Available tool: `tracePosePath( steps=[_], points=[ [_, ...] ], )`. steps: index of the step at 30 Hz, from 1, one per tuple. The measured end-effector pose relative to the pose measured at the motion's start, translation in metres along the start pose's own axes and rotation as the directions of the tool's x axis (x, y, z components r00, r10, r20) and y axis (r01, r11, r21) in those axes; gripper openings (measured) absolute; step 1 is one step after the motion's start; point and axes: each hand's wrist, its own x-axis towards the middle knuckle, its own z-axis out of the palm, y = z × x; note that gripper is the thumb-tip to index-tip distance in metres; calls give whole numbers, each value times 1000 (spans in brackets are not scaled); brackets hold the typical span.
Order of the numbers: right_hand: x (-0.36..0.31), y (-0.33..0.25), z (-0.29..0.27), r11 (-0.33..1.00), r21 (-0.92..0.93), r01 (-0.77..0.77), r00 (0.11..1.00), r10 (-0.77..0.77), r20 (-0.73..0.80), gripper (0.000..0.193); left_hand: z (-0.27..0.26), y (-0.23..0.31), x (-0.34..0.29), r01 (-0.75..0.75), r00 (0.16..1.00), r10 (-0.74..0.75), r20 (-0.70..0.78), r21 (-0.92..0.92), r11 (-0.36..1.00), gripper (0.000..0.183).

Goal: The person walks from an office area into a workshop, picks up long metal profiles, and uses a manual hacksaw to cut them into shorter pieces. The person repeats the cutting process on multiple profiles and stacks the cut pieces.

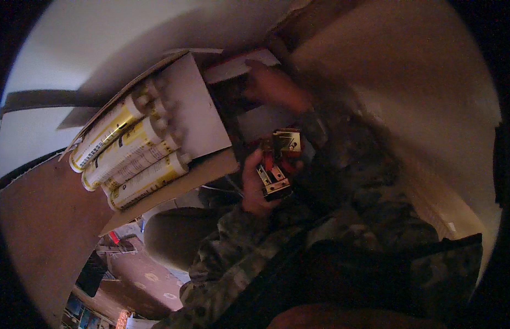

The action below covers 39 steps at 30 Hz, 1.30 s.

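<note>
In my left hand (255, 181) are gold-coloured metal fittings (276, 178) with screw holes and some red parts, the fingers closed round them. One bright, angled metal plate (288, 141) stands up at the top of this handful. Farther off, my right hand (274, 88) is at a white box (241, 67) with a red edge, its fingers by the pale panel. That hand is dim and blurred, so I cannot make out whether it grips anything. Camouflage sleeves cover both forearms.
Left of my hands, an open cardboard carton (173, 183) holds several white-and-yellow sealant cartridges (137, 178), lying at a slant. A pale wall (129, 33) rises behind it. A brown panel (425, 82) stands at the right. Patterned fabric (151, 274) and small items show at lower left.
</note>
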Motion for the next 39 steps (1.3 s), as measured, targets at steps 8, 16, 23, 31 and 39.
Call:
tracePosePath(
  steps=[8,16,23,31,39],
  points=[
    [-35,24,57,870,-451,199,979,-158,127,33,43,-12,-16,-112,984,81,-160,-194,975,51],
    [-68,-40,-41,503,637,-584,805,461,374,25,122,12,-51,-101,992,95,-87,-66,993,48],
    [-89,-89,-166,838,148,-526,764,389,514,35,254,7,-69,-441,872,420,-250,-30,897,41],
    [-129,-231,-371,682,347,-644,706,357,611,30,460,-80,-200,-595,804,589,-83,-141,791,49],
    [-164,-291,-427,825,198,-529,652,246,717,33,514,-231,-328,-874,443,895,-43,-241,421,44]
  ],
)
